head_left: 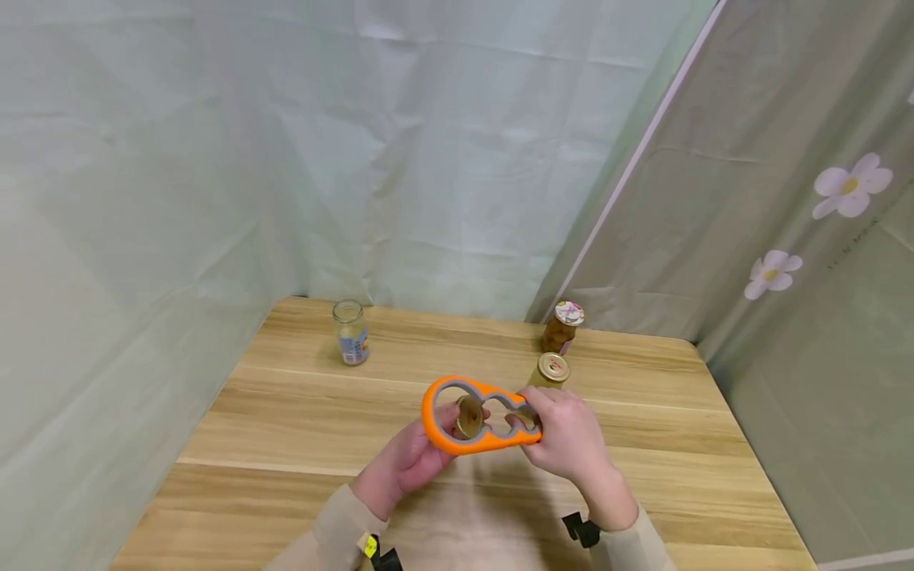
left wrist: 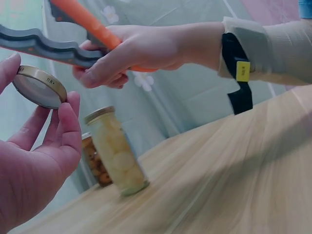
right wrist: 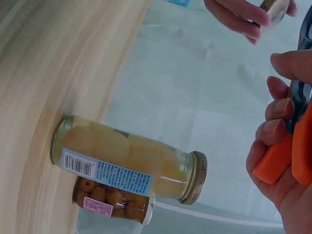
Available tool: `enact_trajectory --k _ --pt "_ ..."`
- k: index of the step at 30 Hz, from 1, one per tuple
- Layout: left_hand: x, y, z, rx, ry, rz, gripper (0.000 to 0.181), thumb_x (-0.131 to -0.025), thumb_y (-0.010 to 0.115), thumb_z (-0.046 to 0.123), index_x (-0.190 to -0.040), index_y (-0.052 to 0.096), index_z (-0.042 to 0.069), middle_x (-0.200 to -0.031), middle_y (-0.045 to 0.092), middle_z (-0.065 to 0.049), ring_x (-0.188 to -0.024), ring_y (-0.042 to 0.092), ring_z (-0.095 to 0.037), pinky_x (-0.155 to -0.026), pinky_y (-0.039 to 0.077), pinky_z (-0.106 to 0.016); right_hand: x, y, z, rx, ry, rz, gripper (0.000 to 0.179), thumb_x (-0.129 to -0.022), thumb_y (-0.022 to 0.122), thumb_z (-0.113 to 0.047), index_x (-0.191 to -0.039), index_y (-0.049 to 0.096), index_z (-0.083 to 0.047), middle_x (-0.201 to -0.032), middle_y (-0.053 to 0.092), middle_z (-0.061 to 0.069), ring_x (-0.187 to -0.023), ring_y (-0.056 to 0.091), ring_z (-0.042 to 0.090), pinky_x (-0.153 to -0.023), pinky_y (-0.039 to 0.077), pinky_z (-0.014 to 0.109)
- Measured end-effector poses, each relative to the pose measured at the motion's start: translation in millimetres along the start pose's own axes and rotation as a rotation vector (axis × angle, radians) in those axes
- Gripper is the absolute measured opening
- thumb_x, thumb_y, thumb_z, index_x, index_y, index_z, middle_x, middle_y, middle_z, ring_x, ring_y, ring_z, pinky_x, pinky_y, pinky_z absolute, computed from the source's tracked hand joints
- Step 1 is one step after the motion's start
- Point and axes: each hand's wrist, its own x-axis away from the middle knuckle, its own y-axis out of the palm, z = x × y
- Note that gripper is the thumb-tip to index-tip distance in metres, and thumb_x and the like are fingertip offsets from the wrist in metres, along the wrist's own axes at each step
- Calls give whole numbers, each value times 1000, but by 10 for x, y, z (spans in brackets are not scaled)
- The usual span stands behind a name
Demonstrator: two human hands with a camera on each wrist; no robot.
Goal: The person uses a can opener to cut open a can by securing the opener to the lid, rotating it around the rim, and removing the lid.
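My left hand (head_left: pixel 414 460) pinches a gold jar lid (head_left: pixel 469 417) between thumb and fingers; the left wrist view shows the lid's pale inner side tilted up. An orange jar opener (head_left: pixel 431 414) with grey scalloped inner edges is gripped at its narrow end by my right hand (head_left: pixel 571 432). Its wide ring overlaps the lid in the head view, but both side views show a gap between them. Just beyond the right hand stands a tall jar of pale round fruit (right wrist: pixel 122 151) with its gold lid on, partly hidden in the head view.
Behind the tall jar stands a shorter jar of brown fruit (head_left: pixel 557 335) with a patterned lid. An open glass jar (head_left: pixel 352 337) with a blue label stands at the back left. Pale curtains (head_left: pixel 428 159) hang along the wooden table's (head_left: pixel 286 412) back edge.
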Motion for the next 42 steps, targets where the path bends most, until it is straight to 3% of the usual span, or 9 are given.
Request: enact_trajectory --k 5,9,15,19,24,28,35,39,42 --pt "91 -125 90 -77 9 77 32 -116 47 23 -139 66 13 -132 69 -7 -122 65 -24 -111 49 -36 12 7 -13 -14 21 -18 23 -83 87 -26 -94 68 -17 -68 44 -15 -58 38 3 -55 38 27" --pt "162 -230 188 -68 21 76 37 -116 45 26 -139 71 12 -128 72 -4 -117 66 -21 -111 48 -34 18 12 -27 -39 35 -28 24 -83 88 -25 -93 68 -18 -68 41 -16 -59 36 4 -54 35 25" --pt "273 -356 308 -12 53 42 35 -117 43 25 -125 75 13 -123 74 -2 -116 67 -17 -107 49 -31 23 -1 -66 -98 49 -42 21 -83 88 -22 -93 69 -18 -69 39 -17 -59 35 3 -53 33 23" --pt "338 -443 345 -44 34 78 34 -117 43 25 -121 75 17 -117 71 3 -109 63 -13 -103 49 -30 31 -3 -88 -100 53 -54 21 -84 87 -23 -94 69 -19 -69 39 -17 -59 35 3 -53 33 23" --pt "415 -536 395 -84 -1 138 31 -116 46 26 -130 72 15 -119 70 2 -106 62 -13 -98 48 -26 48 2 -100 -107 63 -67 21 -83 88 -23 -94 69 -20 -68 40 -18 -59 36 3 -53 33 23" --pt "431 -597 490 -130 12 168 36 -116 48 26 -143 63 7 -128 69 -3 -114 66 -17 -98 49 -26 51 0 -91 -99 67 -74 23 -83 88 -23 -95 69 -22 -69 41 -18 -59 38 3 -53 33 22" --pt "441 -719 710 -323 38 369 32 -112 55 22 -139 63 7 -130 68 -4 -122 64 -21 -107 45 -32 72 -5 -70 -94 67 -87 22 -84 87 -22 -95 68 -23 -69 39 -19 -59 37 2 -52 32 22" --pt "483 -780 794 -343 42 468 40 -111 58 23 -145 57 3 -128 66 -3 -121 61 -20 -106 44 -34 89 -2 -69 -92 64 -81 24 -82 88 -20 -94 68 -23 -69 39 -19 -59 36 1 -52 32 22" --pt "515 -817 840 -339 44 493 41 -111 57 23 -147 56 3 -127 65 -2 -120 60 -20 -105 45 -34 96 0 -70 -91 65 -78 25 -81 88 -18 -93 67 -23 -69 39 -18 -59 36 1 -52 32 22"
